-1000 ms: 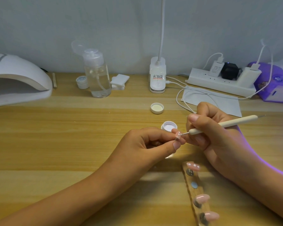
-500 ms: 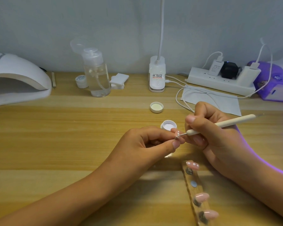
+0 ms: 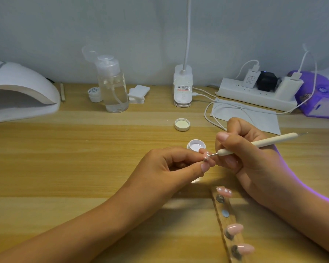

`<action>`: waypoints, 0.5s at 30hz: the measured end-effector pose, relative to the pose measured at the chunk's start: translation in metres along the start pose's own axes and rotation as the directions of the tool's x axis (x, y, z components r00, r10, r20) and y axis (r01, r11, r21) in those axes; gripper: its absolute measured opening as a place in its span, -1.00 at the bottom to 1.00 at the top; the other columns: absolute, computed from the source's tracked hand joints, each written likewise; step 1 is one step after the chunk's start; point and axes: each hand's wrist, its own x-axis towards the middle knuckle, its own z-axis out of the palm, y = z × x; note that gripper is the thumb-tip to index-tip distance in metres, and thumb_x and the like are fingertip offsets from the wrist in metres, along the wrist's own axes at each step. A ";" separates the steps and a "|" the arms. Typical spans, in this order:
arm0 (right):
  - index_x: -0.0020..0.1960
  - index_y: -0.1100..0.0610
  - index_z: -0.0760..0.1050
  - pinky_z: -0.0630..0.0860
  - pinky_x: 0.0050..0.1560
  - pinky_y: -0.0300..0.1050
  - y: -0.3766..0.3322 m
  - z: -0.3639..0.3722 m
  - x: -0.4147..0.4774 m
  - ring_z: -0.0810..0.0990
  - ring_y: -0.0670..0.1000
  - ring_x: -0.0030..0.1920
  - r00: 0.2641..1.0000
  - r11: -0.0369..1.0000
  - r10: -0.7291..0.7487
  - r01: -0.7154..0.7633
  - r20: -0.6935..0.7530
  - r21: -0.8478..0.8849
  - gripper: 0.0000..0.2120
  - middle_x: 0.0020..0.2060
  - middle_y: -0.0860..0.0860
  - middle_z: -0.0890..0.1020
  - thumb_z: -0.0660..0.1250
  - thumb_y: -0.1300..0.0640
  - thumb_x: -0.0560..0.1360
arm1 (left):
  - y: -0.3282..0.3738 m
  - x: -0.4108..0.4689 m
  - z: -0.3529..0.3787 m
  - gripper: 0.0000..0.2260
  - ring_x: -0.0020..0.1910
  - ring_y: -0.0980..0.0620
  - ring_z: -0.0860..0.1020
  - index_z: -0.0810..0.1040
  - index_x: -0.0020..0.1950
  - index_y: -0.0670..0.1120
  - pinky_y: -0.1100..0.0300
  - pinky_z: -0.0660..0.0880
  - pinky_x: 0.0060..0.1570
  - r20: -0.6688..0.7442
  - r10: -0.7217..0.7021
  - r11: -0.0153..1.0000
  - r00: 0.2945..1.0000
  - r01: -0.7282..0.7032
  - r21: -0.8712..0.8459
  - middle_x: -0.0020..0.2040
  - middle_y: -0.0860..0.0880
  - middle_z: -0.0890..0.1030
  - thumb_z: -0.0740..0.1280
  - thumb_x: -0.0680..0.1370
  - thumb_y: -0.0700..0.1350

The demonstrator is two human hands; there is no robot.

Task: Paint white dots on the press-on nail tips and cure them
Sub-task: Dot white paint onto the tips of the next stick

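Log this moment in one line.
left hand: pinches pink press-on nail tip; right hand: white dotting pen on it; stage: dotting

Home nail desk [image 3: 65, 158]: UV lamp [image 3: 17, 92], pwr strip [image 3: 254, 96].

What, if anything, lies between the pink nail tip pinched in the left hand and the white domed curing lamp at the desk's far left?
Nothing visible does. Bare wooden desk lies between the pink nail tip in the left hand and the white domed curing lamp; the clear pump bottle stands further back, off that path.
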 end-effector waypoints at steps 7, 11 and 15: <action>-0.43 -0.01 0.40 0.36 -0.34 -0.22 0.001 -0.002 0.000 0.37 -0.13 -0.50 1.000 1.000 -0.001 0.002 0.022 -0.024 -0.72 -0.56 -0.04 0.40 0.39 0.15 0.39 | -0.001 0.001 0.001 -0.81 -0.21 0.16 0.53 0.72 -0.06 -0.01 0.37 0.44 -0.20 0.002 -0.004 1.000 1.000 0.004 0.006 -0.18 -0.03 0.69 0.43 0.39 0.00; -0.43 0.00 0.38 0.36 -0.35 -0.25 0.001 -0.003 -0.001 0.36 -0.13 -0.51 1.000 1.000 -0.004 0.005 0.026 -0.012 -0.72 -0.56 -0.02 0.38 0.38 0.16 0.40 | -0.001 0.000 0.000 -0.82 -0.24 0.19 0.52 0.72 -0.06 -0.01 0.39 0.42 -0.22 0.005 0.000 1.000 1.000 0.000 -0.005 -0.21 -0.01 0.67 0.42 0.39 0.00; -0.43 -0.01 0.40 0.43 -0.33 -0.27 0.001 -0.003 0.000 0.38 -0.13 -0.50 1.000 1.000 -0.004 0.004 0.030 -0.008 -0.72 -0.56 -0.03 0.39 0.40 0.16 0.39 | -0.002 0.001 -0.001 -0.89 -0.26 0.20 0.51 0.72 -0.07 0.03 0.40 0.41 -0.24 0.013 -0.001 1.000 1.000 0.001 0.008 -0.24 0.03 0.65 0.47 0.44 -0.02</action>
